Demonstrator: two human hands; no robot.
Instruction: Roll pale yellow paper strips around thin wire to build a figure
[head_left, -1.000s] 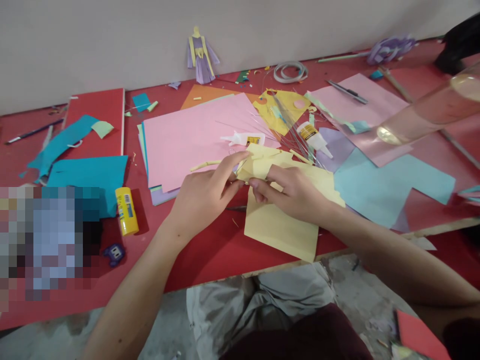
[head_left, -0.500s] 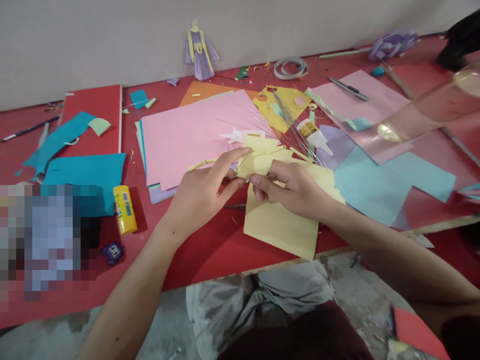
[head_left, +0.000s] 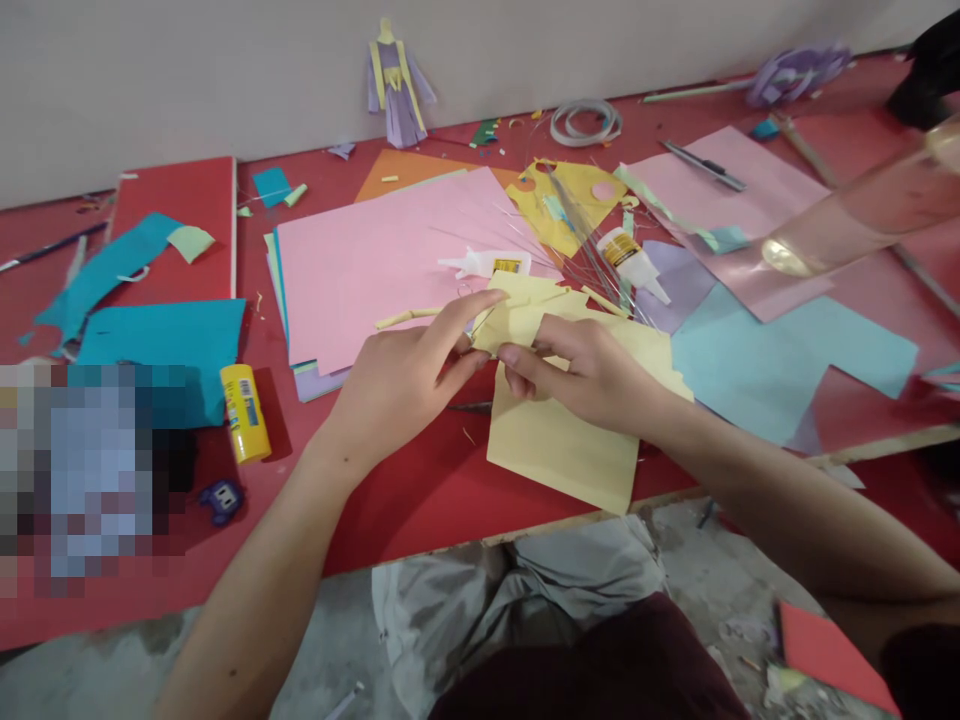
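Observation:
A small piece of pale yellow paper (head_left: 517,320) is pinched between my two hands above the table. My left hand (head_left: 401,385) has its fingers closed on the paper's left side, where a thin line like a wire shows near the fingertips. At the lower right of the same piece, my right hand (head_left: 589,370) grips with thumb and bent fingers. Beneath them lies a larger yellow sheet (head_left: 559,455), its lower corner over the table's front edge. A thin rolled yellow strip (head_left: 405,318) sticks out behind my left hand. Two glue bottles (head_left: 491,263) lie just beyond.
Stacked pink paper (head_left: 375,260), thin wires and blue paper (head_left: 780,350) surround the hands. A yellow glue stick (head_left: 245,412) lies at left near teal paper (head_left: 165,350). A purple paper doll (head_left: 399,90) leans on the wall. A clear pinkish tube (head_left: 855,215) crosses the right side.
The view has shifted slightly, so the table things sit a little differently in the picture. Both hands keep their hold on the yellow paper, with hardly any movement.

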